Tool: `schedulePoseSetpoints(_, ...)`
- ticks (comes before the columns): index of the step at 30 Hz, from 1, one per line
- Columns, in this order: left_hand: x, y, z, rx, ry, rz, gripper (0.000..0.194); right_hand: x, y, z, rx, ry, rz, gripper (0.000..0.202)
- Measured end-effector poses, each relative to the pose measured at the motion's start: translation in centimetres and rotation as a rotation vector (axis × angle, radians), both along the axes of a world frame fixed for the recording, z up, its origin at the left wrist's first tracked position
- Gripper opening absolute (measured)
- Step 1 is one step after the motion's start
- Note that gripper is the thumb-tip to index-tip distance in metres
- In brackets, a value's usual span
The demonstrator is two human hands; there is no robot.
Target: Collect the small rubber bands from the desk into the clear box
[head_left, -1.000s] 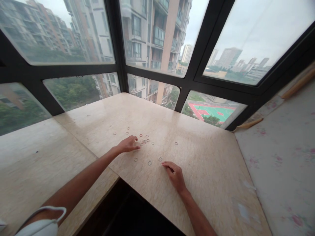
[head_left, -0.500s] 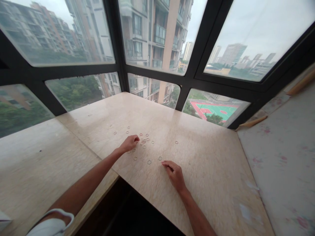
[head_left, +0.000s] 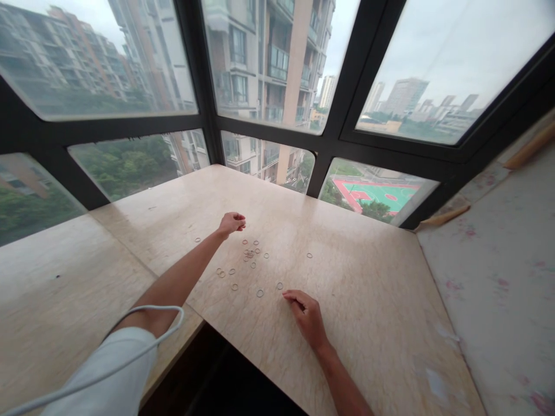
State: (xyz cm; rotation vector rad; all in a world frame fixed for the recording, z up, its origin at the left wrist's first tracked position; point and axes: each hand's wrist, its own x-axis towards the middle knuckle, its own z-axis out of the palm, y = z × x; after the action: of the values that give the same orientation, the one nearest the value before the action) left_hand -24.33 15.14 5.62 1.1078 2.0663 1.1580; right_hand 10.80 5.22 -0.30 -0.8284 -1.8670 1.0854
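Several small thin rings lie scattered on the pale marble surface (head_left: 359, 277), with a tight cluster of rings (head_left: 250, 254) near the middle. My left hand (head_left: 233, 223) is closed, above and beyond that cluster; what its fingers hold, if anything, is too small to make out. My right hand (head_left: 307, 315) rests on the surface with fingers pressed together, its fingertips just beside a greenish ring (head_left: 280, 286); anything in the pinch cannot be made out. A single ring (head_left: 309, 255) lies apart to the right, and another ring (head_left: 198, 240) lies left of my left forearm.
Dark window frames (head_left: 323, 179) border the far side of the surface. A flowered wall (head_left: 489, 277) stands at the right. A white cable (head_left: 173, 329) crosses my left arm near the sleeve. Below the front edge is a dark opening (head_left: 225, 375).
My left hand has moved from beside the ring cluster to farther back, uncovering rings near the left. My right hand has hardly moved. The view has shifted slightly.
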Motion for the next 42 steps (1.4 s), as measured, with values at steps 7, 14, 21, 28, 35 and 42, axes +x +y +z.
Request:
schedulePoseSetpoints(7,-1.6,1.2,0.5,-0.069,0.056,0.029,0.026,-0.1,0.0,0.0,-0.023,-0.003,-0.012,0.023)
schedulePoseSetpoints(14,-0.2,0.1,1.3,-0.085,0.033,-0.063,0.027,-0.1,0.0,0.0,-0.018,0.016,-0.018,0.023)
schedulePoseSetpoints(21,5.1,1.2,1.9,-0.04,0.083,-0.27,0.023,0.0,0.0,0.0,-0.014,0.021,-0.013,0.024)
schedulePoseSetpoints(28,7.1,0.5,2.0,-0.061,0.229,-0.331,0.04,0.0,0.0,0.4,-0.025,0.022,-0.013,0.024)
schedulePoseSetpoints(35,4.2,-4.6,-0.1,-0.131,0.484,-0.367,0.037,0.1,0.0,0.3,-0.02,0.033,-0.001,0.025)
schedulePoseSetpoints(42,6.5,-6.9,-2.8,-0.175,0.541,-0.47,0.014,0.1,-0.1,0.2,-0.021,0.034,-0.015,0.024)
